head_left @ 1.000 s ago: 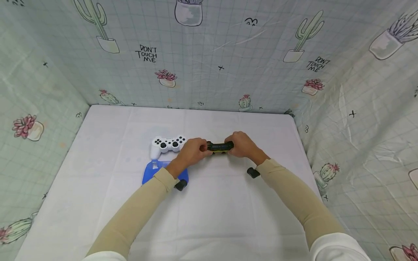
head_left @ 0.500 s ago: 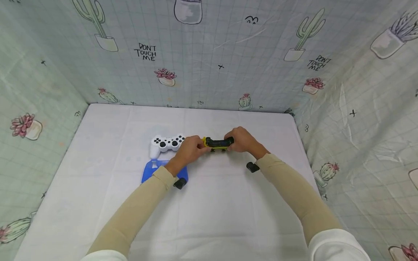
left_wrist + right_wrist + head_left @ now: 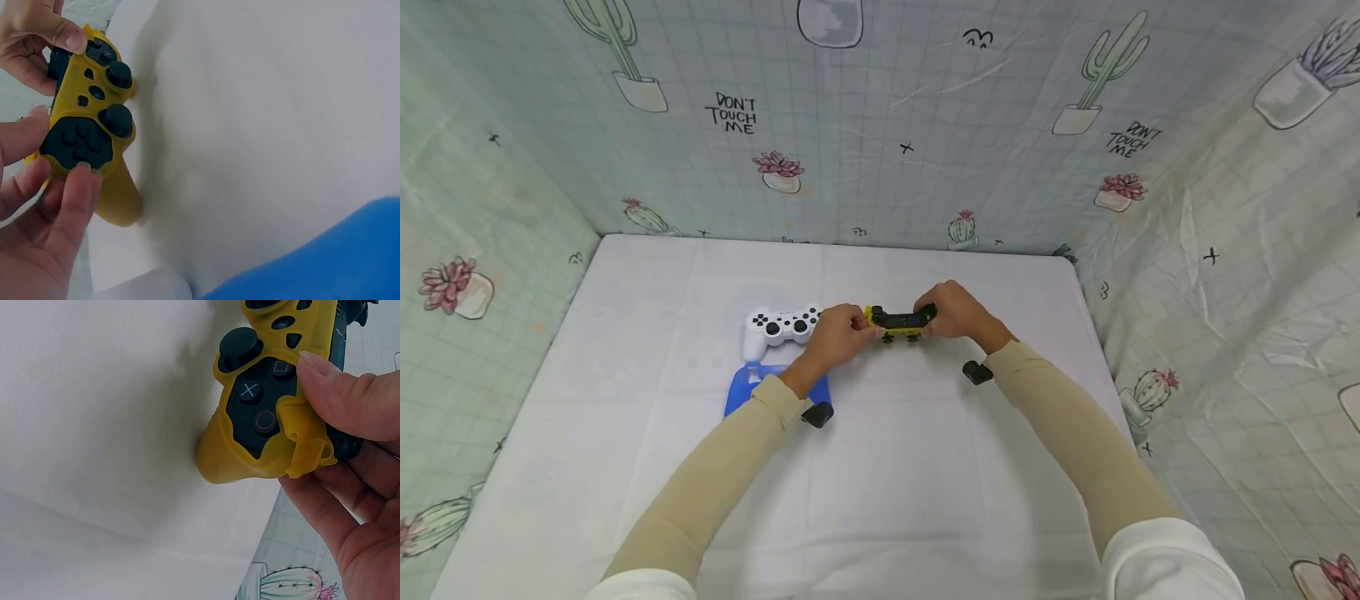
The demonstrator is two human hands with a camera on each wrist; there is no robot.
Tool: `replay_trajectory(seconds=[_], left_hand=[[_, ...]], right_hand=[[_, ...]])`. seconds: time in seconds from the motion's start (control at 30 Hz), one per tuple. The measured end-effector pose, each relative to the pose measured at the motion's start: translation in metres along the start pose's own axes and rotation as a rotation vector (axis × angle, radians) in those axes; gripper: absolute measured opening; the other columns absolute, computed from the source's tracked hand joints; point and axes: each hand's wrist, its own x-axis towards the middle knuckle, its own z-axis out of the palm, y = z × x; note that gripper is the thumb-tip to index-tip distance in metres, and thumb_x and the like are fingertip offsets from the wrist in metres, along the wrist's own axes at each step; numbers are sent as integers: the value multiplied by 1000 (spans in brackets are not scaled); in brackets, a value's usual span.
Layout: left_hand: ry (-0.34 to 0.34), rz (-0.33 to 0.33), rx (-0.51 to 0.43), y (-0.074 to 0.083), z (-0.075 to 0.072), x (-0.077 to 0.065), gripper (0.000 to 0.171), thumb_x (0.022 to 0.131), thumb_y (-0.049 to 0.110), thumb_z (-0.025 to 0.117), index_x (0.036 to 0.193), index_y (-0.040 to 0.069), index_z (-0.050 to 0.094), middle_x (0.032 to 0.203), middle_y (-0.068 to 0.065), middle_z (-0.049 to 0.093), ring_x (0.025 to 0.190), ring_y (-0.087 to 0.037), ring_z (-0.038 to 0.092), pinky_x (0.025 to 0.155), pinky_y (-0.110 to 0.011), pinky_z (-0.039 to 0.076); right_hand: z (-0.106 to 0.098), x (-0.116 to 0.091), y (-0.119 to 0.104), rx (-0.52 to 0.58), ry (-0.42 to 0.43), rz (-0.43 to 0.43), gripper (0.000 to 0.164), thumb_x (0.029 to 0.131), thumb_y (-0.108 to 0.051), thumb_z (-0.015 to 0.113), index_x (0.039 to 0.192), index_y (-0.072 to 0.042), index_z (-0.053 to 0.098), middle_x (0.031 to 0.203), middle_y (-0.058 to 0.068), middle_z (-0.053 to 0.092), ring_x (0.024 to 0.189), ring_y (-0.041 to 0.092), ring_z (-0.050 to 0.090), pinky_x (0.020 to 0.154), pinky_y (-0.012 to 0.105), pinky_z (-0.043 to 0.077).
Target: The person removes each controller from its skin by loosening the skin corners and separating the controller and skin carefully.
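Between both hands is a black game controller in a yellow silicone cover. My left hand pinches the cover at the direction-pad end, with fingertips along its edge. My right hand grips the other end, thumb on the face beside the square button and fingers behind. In the right wrist view, a folded flap of the cover bunches near the circle button, and the black shoulder part shows bare beside it. The cover's handle points toward the table in that view.
A white controller lies on the white-covered table, just left of my left hand. A blue silicone cover lies in front of it, partly under my left forearm. Patterned cloth walls stand at the back and sides.
The controller has tilted, so more of its yellow face and its thumbsticks show below the black edge. Yellow now shows by my left fingers, which have shifted slightly left along that end.
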Motion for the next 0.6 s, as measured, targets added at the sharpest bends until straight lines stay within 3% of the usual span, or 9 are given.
replay_trajectory(seconds=[0.23,0.4,0.6], left_hand=[[-53,-36,-16,8,2,4,32,102,24,64,75,8,55,76,-3,50,68,-18,49,63,-28,39],[-59,-58,-27,12,1,5,30,99,14,60,71,10,50,74,-2,47,68,-18,48,63,-28,38],[-72,-119,-58,13,1,4,29,100,17,57,72,11,51,71,0,47,64,-16,46,60,-27,36]], right_hand=[[0,0,-1,-3,-5,7,38,82,-10,85,119,-6,78,120,15,77,105,29,72,89,43,61],[0,0,-2,-12,-2,-1,38,82,-10,85,119,-6,78,119,15,78,104,29,72,88,43,61],[-2,0,-4,-23,-7,6,38,82,-11,85,119,-6,79,119,14,78,104,29,72,89,43,61]])
